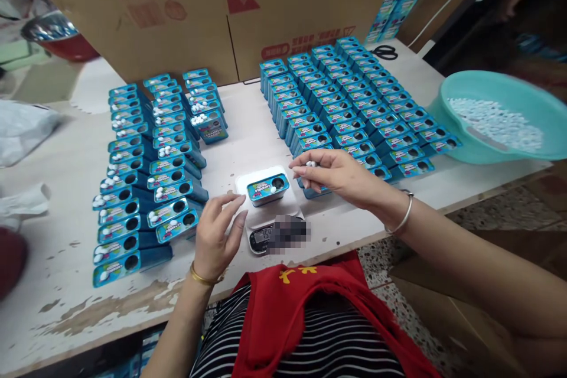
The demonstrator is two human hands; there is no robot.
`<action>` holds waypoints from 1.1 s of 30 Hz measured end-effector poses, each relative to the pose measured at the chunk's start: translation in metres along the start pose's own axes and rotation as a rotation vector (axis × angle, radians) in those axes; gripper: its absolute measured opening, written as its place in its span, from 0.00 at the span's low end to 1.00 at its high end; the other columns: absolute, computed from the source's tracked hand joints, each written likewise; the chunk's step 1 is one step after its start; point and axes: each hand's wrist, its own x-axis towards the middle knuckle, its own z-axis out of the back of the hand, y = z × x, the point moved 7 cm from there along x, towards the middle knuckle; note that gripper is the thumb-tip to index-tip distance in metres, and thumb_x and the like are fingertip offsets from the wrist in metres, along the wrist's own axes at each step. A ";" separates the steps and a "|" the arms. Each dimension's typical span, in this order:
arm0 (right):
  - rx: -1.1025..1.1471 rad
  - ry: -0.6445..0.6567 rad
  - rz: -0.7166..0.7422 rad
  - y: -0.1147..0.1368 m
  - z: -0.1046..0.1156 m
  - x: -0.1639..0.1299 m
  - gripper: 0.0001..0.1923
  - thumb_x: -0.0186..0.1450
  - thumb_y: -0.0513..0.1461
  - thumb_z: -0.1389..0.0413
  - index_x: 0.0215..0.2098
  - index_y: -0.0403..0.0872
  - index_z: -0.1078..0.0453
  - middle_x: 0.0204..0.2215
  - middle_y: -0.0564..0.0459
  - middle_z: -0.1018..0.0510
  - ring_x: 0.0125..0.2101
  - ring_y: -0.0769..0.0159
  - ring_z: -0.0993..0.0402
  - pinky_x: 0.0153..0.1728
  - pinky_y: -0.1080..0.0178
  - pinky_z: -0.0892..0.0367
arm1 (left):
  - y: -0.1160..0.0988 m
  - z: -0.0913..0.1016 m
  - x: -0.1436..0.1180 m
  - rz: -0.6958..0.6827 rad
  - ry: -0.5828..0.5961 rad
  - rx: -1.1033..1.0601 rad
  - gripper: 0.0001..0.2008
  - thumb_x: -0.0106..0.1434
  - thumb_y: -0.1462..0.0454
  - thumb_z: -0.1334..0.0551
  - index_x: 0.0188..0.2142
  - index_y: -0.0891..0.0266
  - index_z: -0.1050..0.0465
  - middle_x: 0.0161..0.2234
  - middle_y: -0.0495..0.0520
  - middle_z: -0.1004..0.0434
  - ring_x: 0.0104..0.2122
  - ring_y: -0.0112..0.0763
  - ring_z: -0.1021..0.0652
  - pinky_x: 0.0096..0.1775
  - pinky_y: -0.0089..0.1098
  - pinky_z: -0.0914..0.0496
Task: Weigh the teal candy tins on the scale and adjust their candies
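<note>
We're pinching white pellets [311, 163] in our right hand [330, 174], left hand [216, 236] fingers apart; we're guessing the blue tub [264, 190] is light, stiff, slickish, best grabbed by its sides.

I see a blue container [261, 190] upright between my left hand [218, 231] and right hand [333, 173], a white pellet [273, 189] beside its round opening; the right hand holds more pellets [311, 164].
</note>
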 end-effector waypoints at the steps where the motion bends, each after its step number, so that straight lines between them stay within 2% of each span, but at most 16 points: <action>1: -0.002 -0.003 0.004 0.000 0.001 0.000 0.11 0.59 0.42 0.41 0.36 0.42 0.29 0.21 0.57 0.30 0.20 0.76 0.38 0.21 0.69 0.43 | -0.003 -0.002 0.001 -0.024 0.005 0.024 0.16 0.63 0.66 0.41 0.51 0.57 0.31 0.46 0.57 0.28 0.46 0.36 0.27 0.47 0.38 0.31; 7: -0.007 -0.015 -0.006 -0.004 0.004 -0.001 0.12 0.60 0.43 0.41 0.37 0.43 0.29 0.21 0.56 0.30 0.21 0.75 0.38 0.21 0.69 0.44 | -0.016 -0.022 0.006 -0.142 0.087 0.165 0.19 0.62 0.61 0.40 0.53 0.53 0.33 0.58 0.57 0.36 0.59 0.44 0.36 0.57 0.51 0.42; 14: 0.002 0.010 0.007 -0.004 0.000 -0.001 0.11 0.60 0.43 0.42 0.36 0.42 0.30 0.20 0.57 0.31 0.19 0.76 0.39 0.21 0.70 0.44 | -0.025 -0.042 0.023 -0.210 0.136 0.252 0.20 0.63 0.59 0.40 0.54 0.55 0.35 0.60 0.59 0.38 0.61 0.46 0.40 0.60 0.54 0.49; 20: -0.100 0.018 0.078 0.001 -0.012 0.010 0.09 0.61 0.39 0.44 0.37 0.41 0.28 0.19 0.57 0.30 0.20 0.75 0.37 0.22 0.70 0.42 | -0.019 -0.032 0.036 -0.101 0.044 0.174 0.20 0.64 0.61 0.41 0.55 0.58 0.37 0.56 0.61 0.35 0.59 0.43 0.36 0.58 0.51 0.45; 25: -0.221 0.012 0.193 0.004 -0.023 0.020 0.11 0.61 0.37 0.45 0.40 0.41 0.26 0.34 0.50 0.22 0.26 0.73 0.30 0.31 0.67 0.34 | -0.012 -0.025 0.036 -0.049 0.038 0.118 0.17 0.64 0.63 0.41 0.53 0.57 0.35 0.53 0.59 0.32 0.56 0.42 0.33 0.56 0.48 0.41; 28: -0.204 -0.049 0.186 0.007 -0.018 0.018 0.11 0.61 0.36 0.44 0.41 0.40 0.26 0.35 0.49 0.21 0.25 0.74 0.31 0.31 0.67 0.35 | -0.010 -0.023 0.037 -0.042 0.035 0.097 0.17 0.64 0.63 0.41 0.52 0.58 0.35 0.52 0.59 0.33 0.55 0.41 0.33 0.55 0.45 0.39; 30: -0.126 -0.070 0.166 0.010 -0.013 0.012 0.10 0.60 0.37 0.43 0.39 0.40 0.26 0.30 0.52 0.23 0.22 0.75 0.33 0.27 0.68 0.37 | -0.011 -0.026 0.038 -0.043 0.077 0.107 0.20 0.63 0.60 0.40 0.54 0.58 0.37 0.54 0.60 0.35 0.55 0.42 0.33 0.54 0.44 0.39; 33: 0.088 0.019 0.066 0.001 -0.017 -0.006 0.13 0.60 0.43 0.41 0.38 0.41 0.27 0.21 0.56 0.28 0.20 0.76 0.36 0.22 0.71 0.41 | -0.014 -0.041 0.044 -0.059 0.282 0.175 0.26 0.62 0.58 0.40 0.58 0.60 0.42 0.52 0.61 0.33 0.51 0.43 0.31 0.51 0.44 0.37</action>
